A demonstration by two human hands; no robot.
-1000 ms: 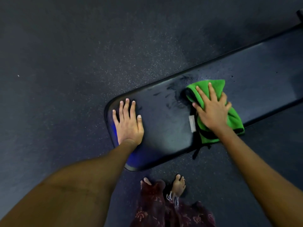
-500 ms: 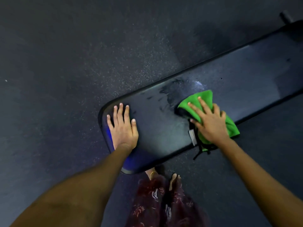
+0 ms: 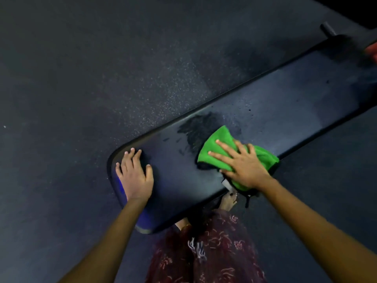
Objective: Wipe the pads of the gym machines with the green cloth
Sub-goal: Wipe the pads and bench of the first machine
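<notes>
1. One green cloth (image 3: pixel 222 149) lies bunched on the long dark pad (image 3: pixel 275 111), near the pad's near edge and roughly a third of the way along from its rounded end.
2. Right hand (image 3: pixel 243 164) is pressed flat on the cloth, fingers spread and extended; I read it as pinning the cloth down with the palm, not clenched around it.
3. A white tag and black trim of the cloth show just below the right wrist, hanging over the pad's near edge.
4. A dark wet smear (image 3: pixel 199 127) sits on the pad touching the cloth's upper left side; a few droplets lie further along the pad.
5. Left hand (image 3: pixel 134 173) rests flat and released on the rounded end of the pad, holding nothing.
6. Below the pad I see bare feet (image 3: pixel 227 202) and a dark red patterned garment (image 3: pixel 214 252).
7. Speckled dark floor (image 3: pixel 102 78) surrounds the pad on all sides.
</notes>
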